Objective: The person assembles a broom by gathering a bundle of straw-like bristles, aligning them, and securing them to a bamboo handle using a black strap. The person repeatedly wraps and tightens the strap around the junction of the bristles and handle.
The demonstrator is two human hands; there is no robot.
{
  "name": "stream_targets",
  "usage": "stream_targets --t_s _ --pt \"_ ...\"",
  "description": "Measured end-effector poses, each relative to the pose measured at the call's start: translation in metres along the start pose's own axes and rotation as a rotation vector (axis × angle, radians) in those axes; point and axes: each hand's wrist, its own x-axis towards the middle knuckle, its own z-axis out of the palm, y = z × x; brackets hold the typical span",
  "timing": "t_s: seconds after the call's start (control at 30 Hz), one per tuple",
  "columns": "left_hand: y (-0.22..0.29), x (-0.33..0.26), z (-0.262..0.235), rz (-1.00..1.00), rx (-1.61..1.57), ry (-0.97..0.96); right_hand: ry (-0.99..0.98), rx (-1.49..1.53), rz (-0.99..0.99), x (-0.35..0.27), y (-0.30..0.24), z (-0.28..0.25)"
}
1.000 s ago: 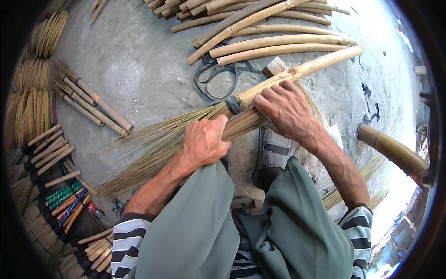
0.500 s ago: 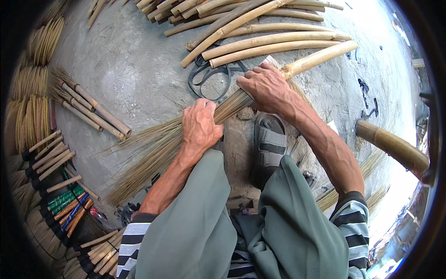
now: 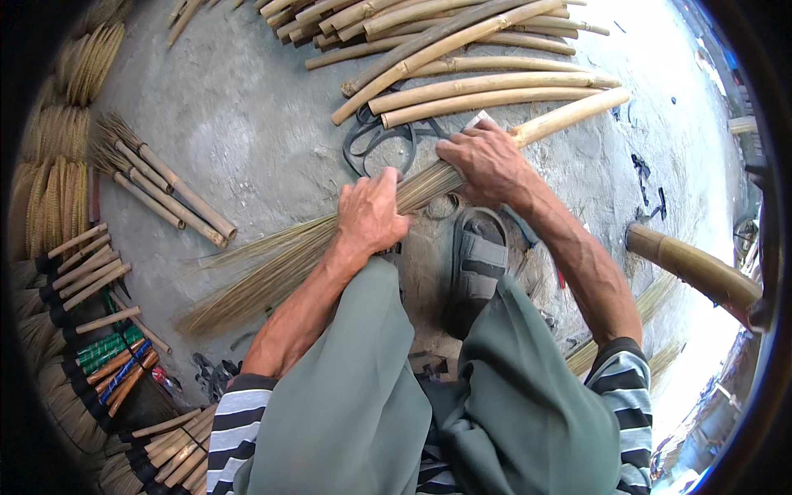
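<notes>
Straw-coloured finished brooms (image 3: 82,280) lie stacked well to the left of the left hand; short bamboo-handled brushes (image 3: 161,183) rest on the concrete floor (image 3: 256,124) nearer it; left hand (image 3: 369,216) is closed around the grass bundle (image 3: 280,260), whose bristles fan out to its lower left; right hand (image 3: 487,158) clamps the bundle's neck where it meets the bamboo handle (image 3: 569,115); black bands (image 3: 375,140) lie just beyond both hands; a sandalled foot (image 3: 477,264) sits just below the right hand; loose bamboo poles (image 3: 462,66) lie beyond.
</notes>
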Motion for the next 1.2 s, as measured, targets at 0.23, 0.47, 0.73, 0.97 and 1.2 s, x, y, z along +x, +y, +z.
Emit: stream_targets --t_s 0.23,0.47,0.73,0.97,1.2 --pt "0.042 -0.009 0.022 0.093 -0.051 -0.206 0.122 -0.035 0.072 -0.081 0.004 0.004" --pt "0.050 -0.011 0.041 0.068 -0.061 -0.211 0.345 -0.115 0.107 -0.102 -0.006 0.029" --pt "0.050 -0.005 0.045 0.055 -0.057 -0.150 0.150 -0.048 0.110 -0.101 -0.003 0.013" --pt "0.054 0.005 0.035 -0.063 -0.021 -0.276 0.641 0.613 0.708 -0.149 0.059 -0.049" --pt "0.051 0.008 0.036 -0.067 -0.001 -0.295 0.438 1.077 0.581 -0.102 0.034 -0.001"
